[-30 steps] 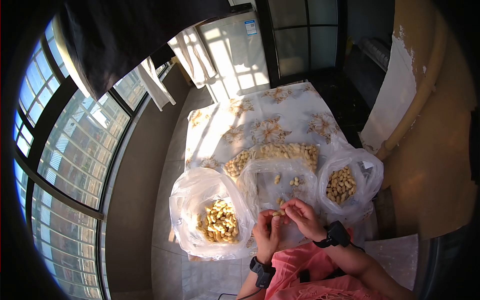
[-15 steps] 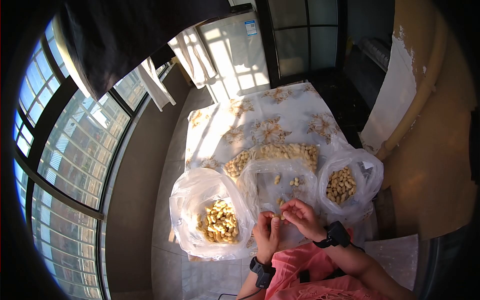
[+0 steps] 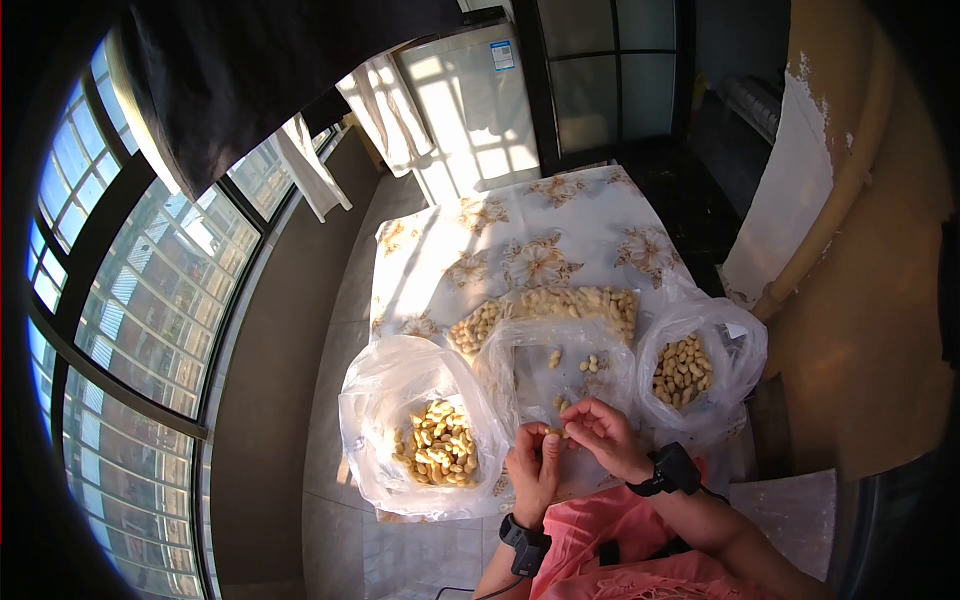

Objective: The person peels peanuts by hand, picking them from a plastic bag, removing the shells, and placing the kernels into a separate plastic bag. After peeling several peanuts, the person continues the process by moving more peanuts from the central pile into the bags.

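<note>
My left hand (image 3: 534, 470) and my right hand (image 3: 606, 440) meet at the front of the table. Their fingertips pinch a small peanut (image 3: 558, 432), mostly covered by the fingers. Just beyond them lies a clear plastic bag (image 3: 505, 350) with a few loose peanuts (image 3: 589, 364) on it. To the left stands an open plastic bag (image 3: 365, 400) holding a heap of peanuts (image 3: 440, 443). Another open bag (image 3: 742, 372) on the right has peanuts (image 3: 682, 370) inside. Behind the middle bag, a long pile of peanuts (image 3: 570, 302) shows through clear plastic.
A flowered cloth (image 3: 540, 262) covers the table. Windows (image 3: 165, 290) run along the left wall. A white fridge (image 3: 470, 110) stands beyond the table, beside a dark-framed glass door (image 3: 615, 80). Brown board (image 3: 860, 330) rises at the right.
</note>
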The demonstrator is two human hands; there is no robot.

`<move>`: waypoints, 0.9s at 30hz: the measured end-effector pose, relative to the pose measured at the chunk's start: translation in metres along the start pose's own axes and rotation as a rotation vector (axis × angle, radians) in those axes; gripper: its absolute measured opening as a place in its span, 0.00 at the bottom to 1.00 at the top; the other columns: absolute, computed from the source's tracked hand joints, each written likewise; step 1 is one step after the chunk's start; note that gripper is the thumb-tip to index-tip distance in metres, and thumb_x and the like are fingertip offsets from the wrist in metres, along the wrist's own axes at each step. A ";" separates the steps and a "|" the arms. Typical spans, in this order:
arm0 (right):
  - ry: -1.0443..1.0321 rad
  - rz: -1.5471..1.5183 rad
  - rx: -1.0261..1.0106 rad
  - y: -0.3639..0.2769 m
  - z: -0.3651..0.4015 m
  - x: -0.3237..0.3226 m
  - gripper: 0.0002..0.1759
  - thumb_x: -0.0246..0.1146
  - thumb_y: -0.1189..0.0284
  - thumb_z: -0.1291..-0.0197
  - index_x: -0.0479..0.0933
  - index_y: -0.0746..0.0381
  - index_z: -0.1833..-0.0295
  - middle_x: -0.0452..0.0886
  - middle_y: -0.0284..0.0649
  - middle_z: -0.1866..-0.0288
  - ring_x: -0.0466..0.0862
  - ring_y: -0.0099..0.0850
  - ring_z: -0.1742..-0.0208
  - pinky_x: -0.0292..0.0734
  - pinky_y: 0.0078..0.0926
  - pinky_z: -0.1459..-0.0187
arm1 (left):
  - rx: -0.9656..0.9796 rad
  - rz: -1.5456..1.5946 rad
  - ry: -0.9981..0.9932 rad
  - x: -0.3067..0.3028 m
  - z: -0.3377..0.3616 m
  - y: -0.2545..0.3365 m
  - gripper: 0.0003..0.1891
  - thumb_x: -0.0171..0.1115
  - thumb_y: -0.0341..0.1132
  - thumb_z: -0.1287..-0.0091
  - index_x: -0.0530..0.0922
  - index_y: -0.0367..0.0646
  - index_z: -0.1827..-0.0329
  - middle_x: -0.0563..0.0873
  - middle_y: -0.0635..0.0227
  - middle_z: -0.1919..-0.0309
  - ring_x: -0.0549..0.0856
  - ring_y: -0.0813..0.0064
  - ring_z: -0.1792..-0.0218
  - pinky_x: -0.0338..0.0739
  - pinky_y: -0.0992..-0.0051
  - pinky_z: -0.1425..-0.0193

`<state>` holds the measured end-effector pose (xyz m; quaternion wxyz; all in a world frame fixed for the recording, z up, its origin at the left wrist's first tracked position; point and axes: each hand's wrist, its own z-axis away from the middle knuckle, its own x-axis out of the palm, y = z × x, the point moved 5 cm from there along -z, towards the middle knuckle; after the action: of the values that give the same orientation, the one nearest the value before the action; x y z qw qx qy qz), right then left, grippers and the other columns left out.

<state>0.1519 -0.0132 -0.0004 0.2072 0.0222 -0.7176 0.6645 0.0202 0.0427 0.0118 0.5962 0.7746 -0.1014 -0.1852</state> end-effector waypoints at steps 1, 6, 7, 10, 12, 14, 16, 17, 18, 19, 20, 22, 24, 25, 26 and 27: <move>0.001 -0.005 -0.002 0.000 0.000 0.000 0.11 0.61 0.73 0.26 0.75 0.65 0.44 0.80 0.33 0.51 0.81 0.19 0.51 0.80 0.21 0.50 | 0.021 0.006 0.014 0.001 0.000 -0.003 0.11 0.62 0.38 0.24 0.75 0.39 0.55 0.80 0.70 0.73 0.76 0.81 0.72 0.71 0.78 0.67; -0.002 0.001 0.004 0.003 0.000 -0.001 0.11 0.62 0.74 0.28 0.75 0.65 0.44 0.80 0.32 0.51 0.81 0.19 0.51 0.80 0.20 0.50 | 0.044 -0.001 0.026 0.000 -0.001 -0.004 0.11 0.62 0.39 0.24 0.76 0.39 0.53 0.83 0.64 0.75 0.81 0.75 0.76 0.74 0.74 0.69; -0.001 -0.002 0.009 0.002 0.000 -0.001 0.11 0.63 0.75 0.28 0.75 0.65 0.44 0.80 0.32 0.51 0.82 0.19 0.51 0.80 0.20 0.50 | 0.051 0.000 0.027 0.001 -0.001 -0.003 0.11 0.62 0.38 0.24 0.76 0.39 0.53 0.84 0.64 0.75 0.81 0.75 0.76 0.75 0.74 0.69; 0.003 0.002 0.010 0.001 0.001 -0.001 0.11 0.64 0.75 0.29 0.75 0.65 0.44 0.80 0.33 0.52 0.82 0.19 0.52 0.80 0.19 0.51 | 0.066 0.001 0.033 0.001 -0.001 -0.001 0.10 0.61 0.38 0.24 0.76 0.39 0.53 0.84 0.63 0.74 0.82 0.74 0.75 0.75 0.73 0.68; 0.006 0.009 0.006 -0.001 0.001 0.000 0.11 0.64 0.76 0.29 0.75 0.65 0.44 0.80 0.33 0.52 0.82 0.19 0.52 0.80 0.19 0.51 | 0.074 0.001 0.038 0.001 -0.001 0.000 0.10 0.61 0.38 0.24 0.76 0.39 0.53 0.84 0.63 0.73 0.82 0.73 0.75 0.75 0.73 0.68; 0.010 -0.005 0.010 -0.002 0.001 0.001 0.12 0.65 0.76 0.30 0.76 0.65 0.44 0.80 0.32 0.53 0.81 0.18 0.52 0.80 0.19 0.51 | 0.070 -0.011 0.039 0.001 -0.001 -0.002 0.09 0.60 0.37 0.24 0.76 0.39 0.53 0.84 0.63 0.74 0.82 0.73 0.75 0.75 0.73 0.69; 0.008 0.000 0.004 -0.001 0.001 0.000 0.12 0.65 0.76 0.30 0.76 0.65 0.44 0.80 0.32 0.53 0.81 0.18 0.52 0.80 0.19 0.51 | 0.074 -0.016 0.043 0.001 -0.001 -0.001 0.09 0.60 0.37 0.24 0.76 0.39 0.53 0.84 0.63 0.74 0.81 0.73 0.76 0.75 0.73 0.69; 0.006 0.004 -0.002 -0.001 0.001 0.000 0.12 0.65 0.76 0.30 0.76 0.65 0.45 0.80 0.32 0.53 0.81 0.18 0.52 0.80 0.18 0.51 | 0.079 -0.021 0.046 0.000 -0.001 -0.001 0.09 0.60 0.36 0.24 0.76 0.39 0.53 0.83 0.63 0.75 0.81 0.73 0.76 0.74 0.73 0.69; 0.006 0.004 -0.002 -0.001 0.001 0.000 0.12 0.65 0.76 0.30 0.76 0.65 0.45 0.80 0.32 0.53 0.81 0.18 0.52 0.80 0.18 0.51 | 0.079 -0.020 0.046 0.000 -0.001 -0.002 0.09 0.60 0.36 0.24 0.76 0.39 0.53 0.83 0.63 0.75 0.81 0.73 0.76 0.74 0.73 0.69; 0.001 0.009 -0.006 -0.001 0.001 0.000 0.11 0.65 0.76 0.30 0.76 0.65 0.45 0.80 0.32 0.53 0.81 0.18 0.52 0.80 0.18 0.51 | 0.070 -0.014 0.043 0.001 -0.001 -0.004 0.08 0.60 0.36 0.24 0.76 0.39 0.53 0.82 0.63 0.76 0.80 0.74 0.77 0.74 0.73 0.70; -0.004 0.013 -0.009 -0.001 0.001 0.000 0.11 0.65 0.76 0.30 0.76 0.65 0.45 0.80 0.32 0.52 0.81 0.18 0.52 0.80 0.19 0.51 | 0.061 -0.007 0.040 0.001 -0.001 -0.005 0.08 0.59 0.36 0.24 0.76 0.39 0.53 0.82 0.64 0.76 0.80 0.74 0.77 0.73 0.73 0.70; -0.001 0.026 -0.003 0.001 0.000 -0.001 0.11 0.64 0.76 0.29 0.76 0.65 0.45 0.81 0.32 0.52 0.81 0.18 0.53 0.80 0.19 0.51 | 0.049 -0.006 0.035 0.000 -0.001 -0.006 0.08 0.59 0.36 0.24 0.76 0.39 0.53 0.81 0.64 0.77 0.79 0.74 0.77 0.73 0.73 0.71; 0.003 0.038 0.004 0.002 0.000 -0.001 0.11 0.64 0.76 0.29 0.76 0.65 0.45 0.81 0.32 0.52 0.81 0.18 0.53 0.80 0.19 0.51 | 0.036 -0.006 0.031 0.000 0.000 -0.008 0.08 0.59 0.35 0.24 0.76 0.39 0.53 0.81 0.64 0.77 0.79 0.75 0.78 0.73 0.73 0.71; 0.004 0.038 -0.004 0.001 0.000 -0.001 0.10 0.63 0.76 0.29 0.76 0.65 0.45 0.81 0.32 0.52 0.81 0.18 0.53 0.80 0.19 0.51 | 0.036 0.000 0.030 0.000 0.000 -0.009 0.08 0.59 0.35 0.24 0.76 0.39 0.53 0.81 0.64 0.77 0.79 0.75 0.78 0.72 0.73 0.71; 0.006 0.038 -0.011 0.001 0.000 0.000 0.10 0.63 0.76 0.28 0.76 0.65 0.44 0.81 0.32 0.53 0.81 0.18 0.53 0.80 0.19 0.51 | 0.036 0.005 0.028 0.000 0.000 -0.010 0.07 0.59 0.35 0.24 0.76 0.39 0.53 0.81 0.65 0.77 0.79 0.75 0.78 0.72 0.73 0.71; 0.006 0.038 -0.011 0.001 0.000 0.000 0.10 0.63 0.76 0.28 0.76 0.65 0.44 0.81 0.32 0.53 0.81 0.18 0.53 0.80 0.19 0.51 | 0.036 0.006 0.028 0.000 0.000 -0.009 0.07 0.59 0.35 0.24 0.76 0.39 0.53 0.81 0.65 0.77 0.79 0.75 0.78 0.72 0.73 0.71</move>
<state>0.1518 -0.0129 -0.0014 0.1971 0.0053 -0.7210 0.6643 0.0201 0.0451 0.0033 0.5840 0.7874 -0.0984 -0.1707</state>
